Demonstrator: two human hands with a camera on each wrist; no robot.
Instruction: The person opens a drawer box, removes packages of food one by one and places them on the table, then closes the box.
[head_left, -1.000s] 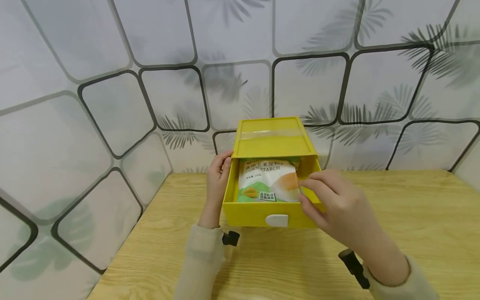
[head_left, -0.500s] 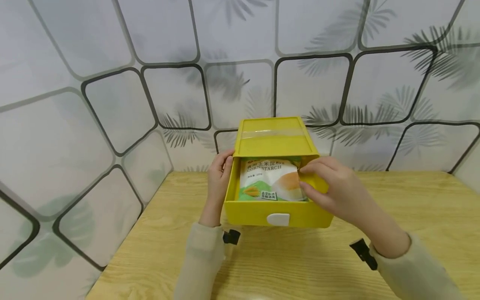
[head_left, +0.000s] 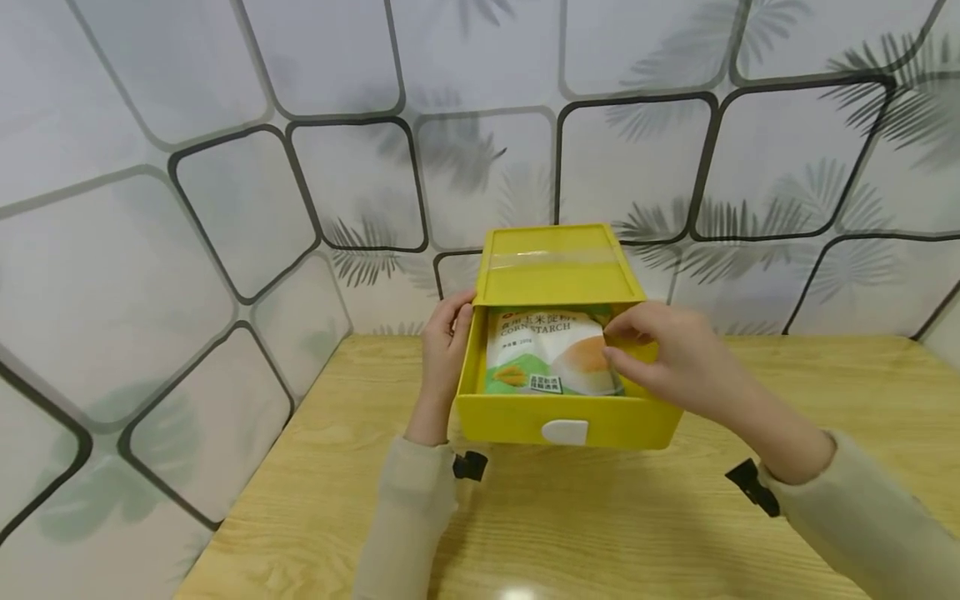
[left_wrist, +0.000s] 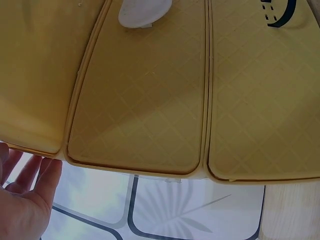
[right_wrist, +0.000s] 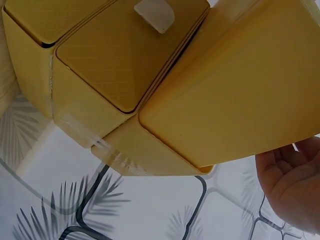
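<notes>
A yellow drawer unit [head_left: 558,267] stands on the table, its top drawer [head_left: 498,419] pulled out toward me. In the drawer lies a white, green and orange bag of corn starch [head_left: 540,350], its printed face up. My left hand [head_left: 442,350] rests against the unit's left side, fingertips at the top edge; the left wrist view shows its fingers [left_wrist: 47,180] along the yellow rim. My right hand [head_left: 671,354] reaches over the drawer's right wall, thumb and fingers apart beside the bag's right edge. Whether they touch the bag is unclear.
The wooden table [head_left: 337,417] spreads around the unit. Behind it stands a patterned wall [head_left: 630,158]. A white tab handle [head_left: 566,432] is on the drawer front, and clear tape [head_left: 551,258] crosses the unit's top. The wrist views show further drawer fronts [left_wrist: 260,110] below.
My right hand has moved up and back along the bag's right edge, and the bag's right lower corner has spread outward. My left hand has stayed at the unit's side.
</notes>
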